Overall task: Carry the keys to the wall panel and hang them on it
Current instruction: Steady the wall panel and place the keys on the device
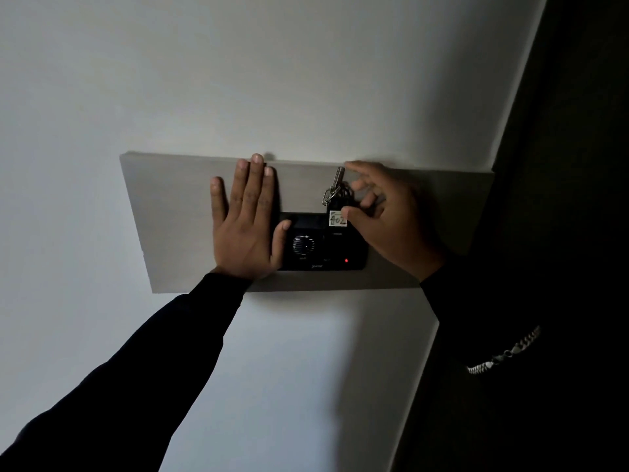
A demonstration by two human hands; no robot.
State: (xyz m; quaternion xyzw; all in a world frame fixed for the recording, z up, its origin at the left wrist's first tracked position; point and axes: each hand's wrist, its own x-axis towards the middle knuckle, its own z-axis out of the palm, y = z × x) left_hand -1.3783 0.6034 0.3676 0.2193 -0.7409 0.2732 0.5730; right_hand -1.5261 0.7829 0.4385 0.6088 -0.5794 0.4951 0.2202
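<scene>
A grey rectangular wall panel (170, 212) is fixed to the white wall. A bunch of keys (335, 194) with a metal key on top, a dark fob and a white tag reading 402 hangs against the panel's upper right part. My right hand (388, 219) is at the bunch, thumb on the tag and fingers spread around the ring. My left hand (246, 219) lies flat on the panel, fingers apart and pointing up, left of the keys. What the keys hang from is hidden.
A black intercom unit (323, 250) with a round speaker grille and a small red light is mounted in the panel, below the keys and between my hands. A dark surface (561, 165) runs along the right. The light is dim.
</scene>
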